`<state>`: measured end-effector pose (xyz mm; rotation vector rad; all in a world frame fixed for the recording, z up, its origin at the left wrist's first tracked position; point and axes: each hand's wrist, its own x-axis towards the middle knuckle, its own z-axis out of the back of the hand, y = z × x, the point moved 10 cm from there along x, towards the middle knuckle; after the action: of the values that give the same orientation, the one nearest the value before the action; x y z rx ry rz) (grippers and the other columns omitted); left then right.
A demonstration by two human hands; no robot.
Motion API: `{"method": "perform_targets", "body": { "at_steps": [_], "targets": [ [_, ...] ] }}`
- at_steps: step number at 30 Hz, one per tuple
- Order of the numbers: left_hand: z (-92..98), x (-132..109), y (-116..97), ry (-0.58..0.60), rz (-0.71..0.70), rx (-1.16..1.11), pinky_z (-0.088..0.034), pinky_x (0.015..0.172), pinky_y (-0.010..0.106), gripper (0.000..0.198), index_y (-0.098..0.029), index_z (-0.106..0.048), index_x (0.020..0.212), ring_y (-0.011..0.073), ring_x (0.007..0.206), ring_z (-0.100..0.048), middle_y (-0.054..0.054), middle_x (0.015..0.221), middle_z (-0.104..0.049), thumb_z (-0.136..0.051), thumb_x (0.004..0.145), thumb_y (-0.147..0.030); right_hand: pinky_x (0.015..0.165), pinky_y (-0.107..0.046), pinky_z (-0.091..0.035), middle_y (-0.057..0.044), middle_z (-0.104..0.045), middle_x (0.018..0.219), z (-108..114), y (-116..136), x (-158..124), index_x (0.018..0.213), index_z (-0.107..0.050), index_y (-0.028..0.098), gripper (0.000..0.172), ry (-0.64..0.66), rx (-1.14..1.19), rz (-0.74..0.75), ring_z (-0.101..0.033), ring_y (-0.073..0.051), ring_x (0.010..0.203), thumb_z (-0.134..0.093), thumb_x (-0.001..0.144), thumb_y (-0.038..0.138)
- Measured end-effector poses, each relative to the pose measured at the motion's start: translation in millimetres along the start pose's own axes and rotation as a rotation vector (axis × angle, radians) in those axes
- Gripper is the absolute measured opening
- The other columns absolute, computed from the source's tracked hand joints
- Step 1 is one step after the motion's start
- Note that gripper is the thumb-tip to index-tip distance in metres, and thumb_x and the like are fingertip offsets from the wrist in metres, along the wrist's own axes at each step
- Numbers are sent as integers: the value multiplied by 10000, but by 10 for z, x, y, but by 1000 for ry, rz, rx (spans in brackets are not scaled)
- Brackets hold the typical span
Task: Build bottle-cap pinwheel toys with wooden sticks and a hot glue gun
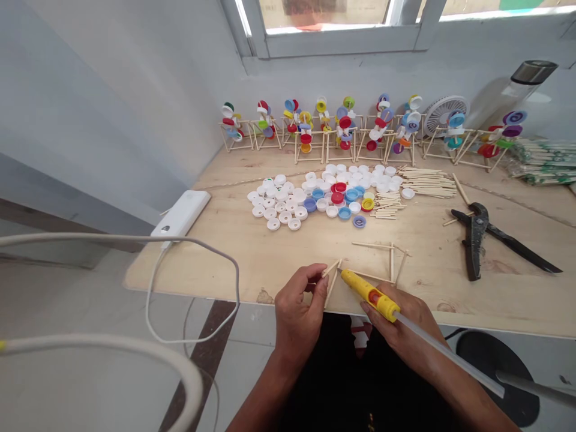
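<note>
My left hand (300,303) pinches a short wooden stick (332,267) between thumb and fingers, near the table's front edge. My right hand (405,315) is wrapped round a yellow hot glue gun (365,292), a long clear glue stick (450,353) running out of its back. The gun's nozzle points left, close to where the held stick meets another stick (332,288). Just beyond the gun lies a partly joined frame of thin sticks (392,264). Whether the nozzle touches the wood I cannot tell.
Several bottle caps (288,201) lie mid-table beside bundled sticks (427,182). Black-handled cutters (477,240) rest at right. Stick-and-cap models (310,139) line the back, with a small fan (446,114) and a bottle (517,90). A white power strip (181,214) sits left.
</note>
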<state>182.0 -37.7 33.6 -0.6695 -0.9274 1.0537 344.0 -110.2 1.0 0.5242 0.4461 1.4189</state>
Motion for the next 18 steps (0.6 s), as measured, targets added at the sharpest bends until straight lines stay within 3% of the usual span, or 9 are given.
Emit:
{"method": "perform_targets", "body": {
  "at_steps": [10, 18],
  "targets": [
    [-9, 2, 9, -1, 12, -9, -533, 625, 218, 156, -197, -631, 949, 113, 667, -645, 14, 814, -685, -557, 818, -239, 479, -236, -345, 28, -527, 610, 68, 6, 35, 726, -459, 222, 263, -76, -28, 35, -526, -142, 524, -439, 916, 403],
    [-24, 4, 3, -1, 3, -2, -530, 624, 213, 150, -199, -634, 941, 110, 670, -642, 14, 822, -684, -555, 820, -241, 502, -252, -372, 22, -557, 637, 19, 40, -28, 718, -447, 223, 249, 30, 59, 0, -534, -147, 544, -454, 915, 377]
  ]
}}
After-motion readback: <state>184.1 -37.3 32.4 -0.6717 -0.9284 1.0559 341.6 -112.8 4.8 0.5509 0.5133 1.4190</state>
